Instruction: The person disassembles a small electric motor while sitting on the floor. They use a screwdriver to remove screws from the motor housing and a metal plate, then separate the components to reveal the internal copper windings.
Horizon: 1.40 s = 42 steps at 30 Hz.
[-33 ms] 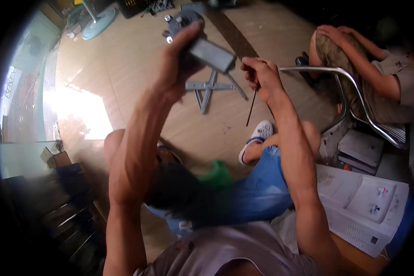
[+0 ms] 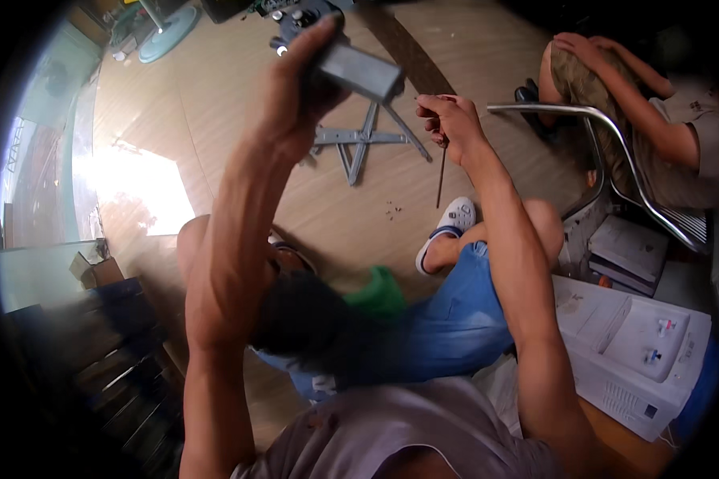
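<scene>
Raised over the floor, my left hand (image 2: 295, 96) is closed around a gear motor (image 2: 365, 73) with a silver-grey can and a dark round housing with shiny round fittings. My thumb lies along its top, and the other fingers are largely hidden behind it. Just to the right, my right hand (image 2: 457, 128) is closed on a thin dark rod (image 2: 440, 182), which points down; its upper end is hidden in the fingers. The two hands are apart. Beyond them on the floor lies a grey scissor-like metal linkage (image 2: 365, 136), partly covered by the left hand and motor.
Small bits (image 2: 393, 210) lie on the floor before my clog (image 2: 458, 217). A tubular metal chair (image 2: 607, 120) and a seated person (image 2: 639, 104) are at right, above a white water dispenser (image 2: 631, 343). A fan base (image 2: 168, 36) stands far left; green cloth-like material (image 2: 379, 294) lies between my legs.
My left hand has lifted the motor slightly farther away. The rod in my right hand hangs more upright. The whole view has shifted a little.
</scene>
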Tool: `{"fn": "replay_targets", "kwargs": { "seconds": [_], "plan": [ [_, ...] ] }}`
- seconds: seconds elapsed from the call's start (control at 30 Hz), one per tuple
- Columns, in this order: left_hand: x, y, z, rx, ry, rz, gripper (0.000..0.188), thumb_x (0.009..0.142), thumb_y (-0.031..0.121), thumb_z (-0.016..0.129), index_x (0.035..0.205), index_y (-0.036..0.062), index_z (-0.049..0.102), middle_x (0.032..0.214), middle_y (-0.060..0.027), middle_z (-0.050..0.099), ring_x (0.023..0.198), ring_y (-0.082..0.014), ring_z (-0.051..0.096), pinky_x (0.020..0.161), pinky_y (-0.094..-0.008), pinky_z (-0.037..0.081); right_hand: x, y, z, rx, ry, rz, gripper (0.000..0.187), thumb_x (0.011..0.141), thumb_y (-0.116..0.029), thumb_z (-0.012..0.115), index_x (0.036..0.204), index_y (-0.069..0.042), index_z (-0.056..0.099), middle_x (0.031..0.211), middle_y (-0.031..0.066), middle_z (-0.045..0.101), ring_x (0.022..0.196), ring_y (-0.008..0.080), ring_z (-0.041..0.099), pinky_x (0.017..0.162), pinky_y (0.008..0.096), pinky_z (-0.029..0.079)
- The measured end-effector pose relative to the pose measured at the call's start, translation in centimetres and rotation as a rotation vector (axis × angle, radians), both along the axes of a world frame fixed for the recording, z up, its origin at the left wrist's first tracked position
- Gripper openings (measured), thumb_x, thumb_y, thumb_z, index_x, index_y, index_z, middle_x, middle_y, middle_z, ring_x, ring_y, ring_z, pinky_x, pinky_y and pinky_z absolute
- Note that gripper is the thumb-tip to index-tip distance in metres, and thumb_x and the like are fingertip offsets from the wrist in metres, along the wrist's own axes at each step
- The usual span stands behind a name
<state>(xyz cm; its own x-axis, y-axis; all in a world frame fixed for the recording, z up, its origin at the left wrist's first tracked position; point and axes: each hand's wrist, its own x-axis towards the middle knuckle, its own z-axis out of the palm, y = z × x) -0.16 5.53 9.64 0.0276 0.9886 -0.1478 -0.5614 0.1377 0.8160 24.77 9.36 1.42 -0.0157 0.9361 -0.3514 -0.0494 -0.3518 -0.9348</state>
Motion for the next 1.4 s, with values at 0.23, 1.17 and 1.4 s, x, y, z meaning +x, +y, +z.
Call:
{"fn": "replay_targets", "kwargs": {
  "seconds": [0.23,1.17,1.4],
  "plan": [
    [-2.6,0.2,0.2,-0.005,-0.136,0.279,0.014,0.095,0.019,0.068,0.104,0.0088,0.068,0.086,-0.0018,0.063,0.079,-0.0127,0.06,0.067,-0.0236,0.05,3.1,-3.4,-27.0,-0.665,-0.26,-0.287,0.011,0.075,0.0,0.062,0.064,-0.002,0.058,0.057,0.0099,0.056,0.043,0.0165,0.048,0.036,0.0307,0.029],
    [-0.5,-0.7,0.4,0.184,-0.181,0.191,0.026,0.095,0.012,0.067,0.116,-0.0015,0.061,0.102,-0.0096,0.062,0.094,-0.0156,0.061,0.08,-0.0229,0.053,2.8,-15.3,-39.4,-0.938,0.133,-0.482,0.024,0.094,-0.019,0.061,0.073,-0.011,0.052,0.057,0.0043,0.052,0.046,0.0182,0.049,0.043,0.0347,0.044],
    [-1.4,0.5,-0.4,0.048,-0.062,0.155,0.026,0.096,0.017,0.065,0.119,0.0058,0.06,0.104,-0.0057,0.061,0.09,-0.014,0.059,0.079,-0.0262,0.051,5.4,-13.6,-37.6,-0.814,-0.639,-0.211,0.009,0.085,-0.008,0.06,0.079,-0.001,0.059,0.073,0.0125,0.062,0.056,0.0227,0.061,0.044,0.0386,0.052]
  ]
}}
